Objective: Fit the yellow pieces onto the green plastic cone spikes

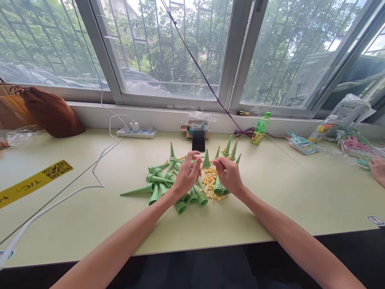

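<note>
A heap of green cone-shaped spikes [159, 182] lies on the pale table [270, 192], some flat, a few standing upright [229, 147] at the back. Small yellow pieces [210, 176] are scattered between them. My left hand [187, 174] hovers over the heap with fingers pinched together near a green spike, what it grips is too small to name. My right hand [228, 172] is closed in a pinch just right of it, above the yellow pieces, next to an upright cone [206, 159].
A black phone [198, 141] stands behind the heap. A white power strip [136, 131] with its cable lies at the left, a green bottle [260, 128] at the right. A brown bag [49, 112] sits far left. Plastic packets and another person's hand [378, 168] are at the far right.
</note>
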The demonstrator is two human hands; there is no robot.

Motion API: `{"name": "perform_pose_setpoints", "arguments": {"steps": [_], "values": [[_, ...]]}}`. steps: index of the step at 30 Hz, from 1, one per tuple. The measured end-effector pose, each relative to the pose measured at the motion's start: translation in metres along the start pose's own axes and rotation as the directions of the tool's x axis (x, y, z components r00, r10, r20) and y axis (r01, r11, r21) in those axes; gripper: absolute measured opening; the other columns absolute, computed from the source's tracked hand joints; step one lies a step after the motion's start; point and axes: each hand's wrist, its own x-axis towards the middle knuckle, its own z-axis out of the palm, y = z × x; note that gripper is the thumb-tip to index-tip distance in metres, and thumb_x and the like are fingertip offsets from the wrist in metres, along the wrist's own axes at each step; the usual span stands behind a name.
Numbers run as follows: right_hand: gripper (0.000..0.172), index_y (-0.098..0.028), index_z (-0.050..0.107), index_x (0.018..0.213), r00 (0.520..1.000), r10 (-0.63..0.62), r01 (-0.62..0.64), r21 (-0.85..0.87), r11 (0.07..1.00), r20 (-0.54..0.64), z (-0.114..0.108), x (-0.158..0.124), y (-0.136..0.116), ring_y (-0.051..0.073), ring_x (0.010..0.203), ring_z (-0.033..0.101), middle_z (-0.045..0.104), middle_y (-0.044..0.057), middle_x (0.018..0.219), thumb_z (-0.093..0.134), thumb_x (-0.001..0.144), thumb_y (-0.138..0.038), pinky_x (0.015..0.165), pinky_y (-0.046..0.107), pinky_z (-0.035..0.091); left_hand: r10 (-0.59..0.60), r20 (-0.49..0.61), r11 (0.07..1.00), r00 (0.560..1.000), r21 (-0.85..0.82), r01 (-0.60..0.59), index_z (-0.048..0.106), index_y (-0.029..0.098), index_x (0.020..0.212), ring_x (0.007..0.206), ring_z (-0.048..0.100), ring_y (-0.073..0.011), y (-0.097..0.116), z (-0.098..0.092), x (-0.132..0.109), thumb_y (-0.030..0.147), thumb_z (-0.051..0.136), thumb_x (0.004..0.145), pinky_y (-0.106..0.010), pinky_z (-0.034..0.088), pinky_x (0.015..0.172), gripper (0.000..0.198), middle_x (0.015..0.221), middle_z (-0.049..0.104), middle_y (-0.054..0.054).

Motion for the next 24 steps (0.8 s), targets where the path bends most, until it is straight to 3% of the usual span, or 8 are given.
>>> {"name": "perform_pose_setpoints", "arguments": {"steps": [4, 7, 12, 24], "values": [[0.029, -0.019, 0.056, 0.077, 0.999, -0.044, 0.044, 0.005, 0.999, 0.012, -0.002, 0.001, -0.003, 0.013, 0.06, 0.047, 0.055, 0.002, 0.068, 0.043, 0.097, -0.034, 0.06, 0.026, 0.039, -0.12, 0.057, 0.987, 0.991, -0.099, 0.125, 0.048, 0.02, 0.103, 0.043, 0.048, -0.0069, -0.004, -0.002, 0.003, 0.056, 0.038, 0.093, -0.017, 0.032, 0.035, 0.038, 0.075, 0.056, 0.0], [0.027, -0.019, 0.057, 0.078, 0.997, -0.073, 0.072, 0.013, 0.997, 0.013, -0.002, 0.001, -0.005, 0.014, 0.063, 0.049, 0.056, 0.003, 0.071, 0.044, 0.097, -0.032, 0.061, 0.027, 0.039, -0.178, 0.135, 0.964, 0.975, -0.176, 0.201, 0.048, 0.019, 0.099, 0.04, 0.045, -0.0071, 0.0, -0.002, 0.004, 0.059, 0.039, 0.091, -0.017, 0.03, 0.035, 0.041, 0.064, 0.056, 0.002], [0.027, -0.02, 0.059, 0.082, 0.995, -0.09, 0.09, 0.003, 0.996, 0.051, -0.002, 0.0, -0.005, 0.015, 0.066, 0.049, 0.056, 0.003, 0.073, 0.042, 0.098, -0.033, 0.062, 0.027, 0.04, -0.267, 0.248, 0.906, 0.931, -0.265, 0.331, 0.047, 0.019, 0.101, 0.042, 0.047, -0.0085, 0.008, -0.003, 0.004, 0.06, 0.048, 0.087, -0.018, 0.032, 0.036, 0.043, 0.063, 0.057, 0.001], [0.026, -0.02, 0.058, 0.083, 0.996, -0.038, 0.036, 0.026, 0.999, 0.085, -0.001, -0.001, 0.001, 0.015, 0.065, 0.053, 0.059, 0.003, 0.072, 0.043, 0.097, -0.035, 0.062, 0.028, 0.041, -0.258, 0.239, 0.909, 0.936, -0.267, 0.319, 0.047, 0.02, 0.105, 0.045, 0.047, -0.007, 0.005, -0.004, 0.001, 0.055, 0.061, 0.081, -0.017, 0.034, 0.039, 0.045, 0.068, 0.057, 0.002]]}}
